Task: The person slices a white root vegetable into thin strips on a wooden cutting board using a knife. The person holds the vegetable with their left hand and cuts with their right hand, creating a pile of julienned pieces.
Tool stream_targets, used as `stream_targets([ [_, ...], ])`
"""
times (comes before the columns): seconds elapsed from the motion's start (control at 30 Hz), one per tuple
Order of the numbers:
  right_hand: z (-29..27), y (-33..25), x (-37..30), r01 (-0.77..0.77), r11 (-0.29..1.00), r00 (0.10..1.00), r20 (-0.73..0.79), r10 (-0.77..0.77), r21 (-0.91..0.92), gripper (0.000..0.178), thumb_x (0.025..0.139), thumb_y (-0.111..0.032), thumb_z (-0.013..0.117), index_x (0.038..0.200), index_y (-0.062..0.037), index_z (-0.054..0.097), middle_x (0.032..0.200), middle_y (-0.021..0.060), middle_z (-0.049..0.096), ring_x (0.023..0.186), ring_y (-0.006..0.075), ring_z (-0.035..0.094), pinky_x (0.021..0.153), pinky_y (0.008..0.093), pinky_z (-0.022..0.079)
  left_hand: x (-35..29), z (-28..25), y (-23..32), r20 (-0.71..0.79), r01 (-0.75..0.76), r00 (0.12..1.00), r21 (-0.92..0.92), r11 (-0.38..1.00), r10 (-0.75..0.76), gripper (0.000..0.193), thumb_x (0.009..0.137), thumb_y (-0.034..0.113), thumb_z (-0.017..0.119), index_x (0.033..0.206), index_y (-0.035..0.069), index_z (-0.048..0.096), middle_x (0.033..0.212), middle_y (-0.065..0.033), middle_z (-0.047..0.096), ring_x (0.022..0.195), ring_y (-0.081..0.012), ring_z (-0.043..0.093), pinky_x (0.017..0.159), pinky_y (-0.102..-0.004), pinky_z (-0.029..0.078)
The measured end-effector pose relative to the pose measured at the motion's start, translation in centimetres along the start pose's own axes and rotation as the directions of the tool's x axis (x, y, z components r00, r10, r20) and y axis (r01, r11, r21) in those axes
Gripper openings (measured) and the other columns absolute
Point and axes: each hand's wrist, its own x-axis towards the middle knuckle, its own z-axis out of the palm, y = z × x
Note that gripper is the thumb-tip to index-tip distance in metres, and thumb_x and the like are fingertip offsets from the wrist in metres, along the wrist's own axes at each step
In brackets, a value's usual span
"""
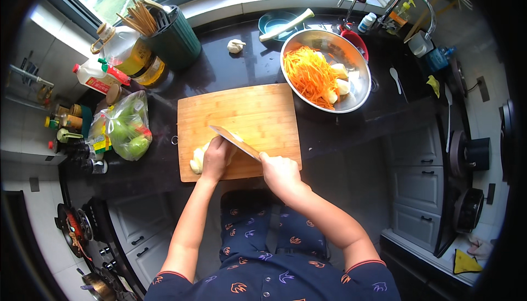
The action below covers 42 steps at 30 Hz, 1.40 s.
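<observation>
- Head view: the left hand (214,158) is pressing down, fingers curled, on a pale peeled potato (196,161) lying at the near-left edge of the rectangular light wooden cutting board (258,111).
- The right hand (280,172) is gripping the handle of a broad steel cleaver (235,139), its blade angling against the potato.
- A clear plastic bag of green produce (127,128) is lying left of the board, beside a white bottle with a red label (99,77).
- A round steel bowl (357,100) is holding shredded orange carrot (310,73).

A dark glossy bench (230,70) is seen, on which a wooden cutting board (258,111) is laid. A steel bowl (357,89) is set at its right, a green utensil holder (175,40), oil bottles (123,51) and a bagged vegetable bundle (127,128) at its left, a garlic bulb (236,45) behind.
</observation>
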Motion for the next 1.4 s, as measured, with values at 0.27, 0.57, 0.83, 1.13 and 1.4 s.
stream_targets([
  [0.27,-0.1,-0.5,0.1,-0.003,1.0,1.0,0.012,0.003,-0.006,0.012,0.092,-0.008,0.055,0.103,-0.0077,0.061,0.07,0.0172,0.069,0.066,0.0363,0.072,0.06,0.0479,0.057,0.2,-0.4,0.2,0.014,-0.018,1.0,0.027,0.999,0.018,0.021,0.084,0.001,0.07,0.105,0.002,0.07,0.1,-0.0177,0.067,0.095,-0.0386,0.065,0.079,-0.0441,0.056],
  [0.57,1.2,-0.1,0.6,0.002,0.999,0.996,-0.088,-0.006,-0.044,0.006,0.088,-0.008,0.062,0.094,-0.0091,0.063,0.07,0.0145,0.072,0.069,0.03,0.075,0.058,0.0408,0.059,0.3,0.1,-0.4,-0.009,-0.027,1.0,0.044,0.999,0.027,0.021,0.082,0.005,0.073,0.103,0.005,0.069,0.097,-0.0137,0.066,0.092,-0.0353,0.065,0.076,-0.0423,0.057],
  [0.83,0.0,-0.4,-0.5,-0.009,1.0,1.0,-0.022,0.009,0.02,0.013,0.091,-0.007,0.055,0.103,-0.0064,0.061,0.069,0.0183,0.068,0.066,0.0372,0.071,0.059,0.0483,0.057,0.1,0.3,-0.2,-0.053,-0.012,0.999,0.017,1.0,0.013,0.022,0.083,0.005,0.073,0.105,0.004,0.07,0.098,-0.015,0.067,0.092,-0.0362,0.065,0.078,-0.0427,0.057],
  [1.13,2.0,0.1,0.9,-0.008,0.999,0.999,-0.044,0.009,0.033,0.02,0.092,-0.007,0.055,0.11,-0.0075,0.064,0.071,0.0185,0.069,0.066,0.0373,0.071,0.06,0.0482,0.057,0.6,-0.2,0.1,-0.044,-0.043,0.998,0.039,0.998,0.045,0.022,0.083,0.002,0.07,0.105,0.005,0.07,0.096,-0.015,0.066,0.09,-0.0357,0.065,0.076,-0.0419,0.057],
  [1.4,-0.5,-0.1,-0.9,0.021,1.0,1.0,-0.02,-0.021,0.013,0.024,0.091,-0.008,0.055,0.113,-0.0084,0.064,0.072,0.0183,0.069,0.066,0.0371,0.071,0.059,0.0483,0.057,-0.2,0.4,-0.3,-0.077,-0.004,0.997,0.016,1.0,0.005,0.022,0.083,0.002,0.07,0.105,0.002,0.07,0.099,-0.0166,0.068,0.093,-0.0377,0.066,0.078,-0.0432,0.056],
])
